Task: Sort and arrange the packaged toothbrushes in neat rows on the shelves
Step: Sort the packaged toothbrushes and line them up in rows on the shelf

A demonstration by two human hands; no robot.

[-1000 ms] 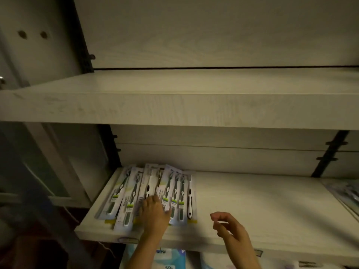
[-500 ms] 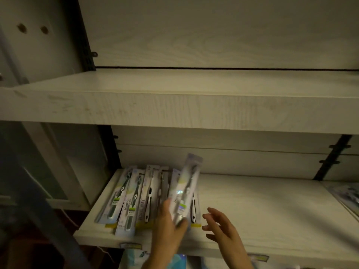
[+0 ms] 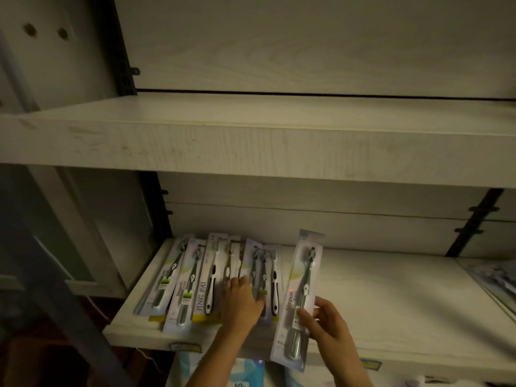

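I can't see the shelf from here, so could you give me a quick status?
Right hand holds one toothbrush pack. Left hand rests on the row. Shelf rightward unobstructed.

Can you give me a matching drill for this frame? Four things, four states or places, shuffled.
Column 1:
1. left hand
2. right hand
3. JING PAI pack
4. upper shelf

Column 2:
A. bare, nothing on it in view
B. holds a Niepoti pack at the right end of the row
C. lies flat on the lower shelf, left of the left hand
D. presses on packs in the middle of the row

Pairs: 1-D, 2-B, 3-C, 4-A
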